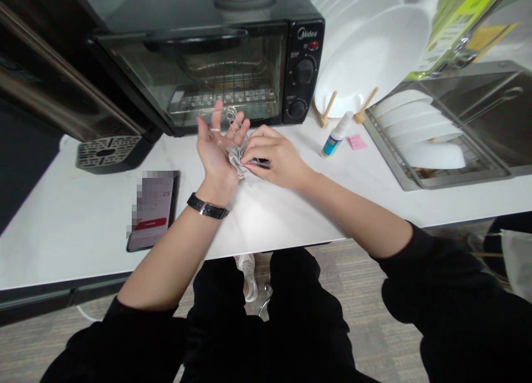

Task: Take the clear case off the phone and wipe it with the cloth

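Observation:
My left hand (218,156) is palm up above the counter, fingers spread and partly curled, with a black watch (206,208) on its wrist. Across its fingers lies a clear, glossy thing (230,115) with thin shiny edges, perhaps a pair of glasses; blur hides its exact shape. My right hand (274,157) pinches a crumpled grey cloth (238,160) against the left palm. A small dark piece (262,163) shows under the right fingers. Right of the hands stands a small spray bottle (332,143) with a blue label.
Behind the hands is a black toaster oven (305,89). To the left are a phone (153,211) and a drip tray (108,152). On the right are racked white plates (374,56), a pink note (356,142), and a sink (461,178) holding white dishes (436,156).

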The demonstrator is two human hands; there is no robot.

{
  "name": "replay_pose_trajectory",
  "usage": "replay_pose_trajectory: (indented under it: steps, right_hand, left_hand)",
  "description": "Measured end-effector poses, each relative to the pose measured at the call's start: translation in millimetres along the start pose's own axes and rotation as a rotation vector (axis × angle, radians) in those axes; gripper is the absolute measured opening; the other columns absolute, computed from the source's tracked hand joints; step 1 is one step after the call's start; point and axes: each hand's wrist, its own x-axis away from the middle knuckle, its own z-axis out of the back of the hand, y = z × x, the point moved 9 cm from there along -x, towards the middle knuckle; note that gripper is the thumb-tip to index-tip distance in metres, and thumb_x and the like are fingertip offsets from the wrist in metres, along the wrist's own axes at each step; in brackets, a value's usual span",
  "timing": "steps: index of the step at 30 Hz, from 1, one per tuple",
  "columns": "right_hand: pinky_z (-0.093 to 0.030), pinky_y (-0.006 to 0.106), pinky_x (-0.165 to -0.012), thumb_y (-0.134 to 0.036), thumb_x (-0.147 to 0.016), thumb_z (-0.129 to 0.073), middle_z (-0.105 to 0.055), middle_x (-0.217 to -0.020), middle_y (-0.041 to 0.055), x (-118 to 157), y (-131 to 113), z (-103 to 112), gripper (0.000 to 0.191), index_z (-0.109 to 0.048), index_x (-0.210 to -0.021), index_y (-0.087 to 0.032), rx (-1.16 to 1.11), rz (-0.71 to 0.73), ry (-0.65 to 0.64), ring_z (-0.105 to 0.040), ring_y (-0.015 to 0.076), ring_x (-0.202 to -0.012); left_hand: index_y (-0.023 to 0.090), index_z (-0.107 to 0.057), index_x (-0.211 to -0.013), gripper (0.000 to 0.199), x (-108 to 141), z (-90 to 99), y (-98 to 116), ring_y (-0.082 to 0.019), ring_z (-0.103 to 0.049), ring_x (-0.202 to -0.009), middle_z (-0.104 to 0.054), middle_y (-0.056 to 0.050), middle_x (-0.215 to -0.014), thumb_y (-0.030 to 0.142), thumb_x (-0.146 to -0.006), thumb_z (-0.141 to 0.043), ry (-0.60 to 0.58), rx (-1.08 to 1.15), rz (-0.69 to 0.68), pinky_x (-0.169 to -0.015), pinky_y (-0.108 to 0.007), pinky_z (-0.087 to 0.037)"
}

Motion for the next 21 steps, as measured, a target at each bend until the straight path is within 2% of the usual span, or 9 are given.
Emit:
replay_pose_trajectory:
  steps: [3, 5, 7, 10, 13, 15, 18, 21]
  right_hand:
    - [-0.053, 0.048, -0.105, -0.027, -0.106, -0.066, -0.077, -0.099, 0.0019, 0.2, 10.0, -0.9, 0.019, -0.080, -0.093, -0.028, 0.094, -0.088, -0.035, -0.065, 0.0269, -0.115]
    - [-0.052, 0.049, -0.104, -0.026, -0.106, -0.065, -0.076, -0.099, 0.0022, 1.0, 14.0, -0.5, 0.020, -0.080, -0.093, -0.028, 0.148, -0.121, -0.031, -0.064, 0.0283, -0.116]
    - [-0.051, 0.050, -0.104, -0.026, -0.106, -0.065, -0.075, -0.100, 0.0026, 1.9, 16.3, 0.7, 0.019, -0.079, -0.093, -0.028, 0.189, -0.137, -0.012, -0.063, 0.0288, -0.117]
    - [-0.051, 0.050, -0.103, -0.029, -0.107, -0.064, -0.075, -0.101, 0.0036, 2.9, 20.3, 5.7, 0.018, -0.079, -0.095, -0.028, 0.237, -0.163, 0.035, -0.061, 0.0291, -0.115]
    - [-0.053, 0.051, -0.100, -0.029, -0.107, -0.062, -0.075, -0.100, 0.0046, 3.5, 25.2, 16.7, 0.020, -0.078, -0.096, -0.028, 0.290, -0.200, 0.114, -0.062, 0.0296, -0.114]
    - [-0.055, 0.051, -0.100, -0.029, -0.108, -0.062, -0.075, -0.100, 0.0053, 4.2, 29.9, 25.0, 0.020, -0.078, -0.095, -0.027, 0.326, -0.239, 0.157, -0.062, 0.0295, -0.113]
    - [-0.057, 0.052, -0.100, -0.030, -0.107, -0.063, -0.075, -0.099, 0.0065, 6.7, 38.0, 35.7, 0.019, -0.078, -0.095, -0.027, 0.351, -0.304, 0.211, -0.062, 0.0296, -0.114]
    - [-0.057, 0.055, -0.100, -0.030, -0.107, -0.062, -0.075, -0.098, 0.0076, 9.8, 43.2, 41.5, 0.021, -0.078, -0.095, -0.027, 0.318, -0.321, 0.266, -0.062, 0.0311, -0.114]
  left_hand:
    - [0.049, -0.045, -0.166, 0.062, 0.7, 1.3, 4.7, -0.029, -0.058, -0.149, -0.078, 0.000, -0.132, 0.071, -0.110, -0.031, 0.010, 0.002, -0.035, -0.108, -0.039, -0.055]
    - [0.051, -0.048, -0.164, 0.061, 0.7, -1.1, 2.6, -0.029, -0.059, -0.148, -0.078, -0.001, -0.131, 0.072, -0.108, -0.035, -0.018, 0.006, -0.027, -0.108, -0.039, -0.056]
    - [0.046, -0.047, -0.165, 0.063, 0.7, -5.8, -1.4, -0.029, -0.061, -0.146, -0.079, -0.004, -0.125, 0.071, -0.108, -0.037, -0.064, -0.006, -0.019, -0.109, -0.037, -0.056]
    - [0.032, -0.038, -0.172, 0.071, 2.0, -15.8, -11.1, -0.029, -0.063, -0.143, -0.079, -0.009, -0.117, 0.068, -0.111, -0.034, -0.138, -0.035, 0.013, -0.112, -0.038, -0.056]
    - [0.028, -0.030, -0.175, 0.070, 6.3, -27.7, -24.6, -0.030, -0.065, -0.141, -0.077, -0.009, -0.128, 0.064, -0.115, -0.026, -0.198, -0.025, 0.089, -0.112, -0.044, -0.057]
    - [0.028, -0.039, -0.170, 0.064, 10.0, -31.6, -33.3, -0.030, -0.065, -0.141, -0.075, -0.008, -0.135, 0.058, -0.117, -0.022, -0.189, -0.029, 0.143, -0.110, -0.047, -0.058]
    - [0.029, -0.059, -0.154, 0.054, 15.6, -31.4, -46.9, -0.030, -0.066, -0.140, -0.074, -0.006, -0.137, 0.056, -0.117, -0.030, -0.140, -0.069, 0.239, -0.108, -0.046, -0.060]
    - [0.030, -0.065, -0.147, 0.052, 19.1, -31.5, -55.8, -0.032, -0.069, -0.134, -0.077, -0.007, -0.135, 0.060, -0.115, -0.036, -0.137, -0.091, 0.314, -0.108, -0.051, -0.061]
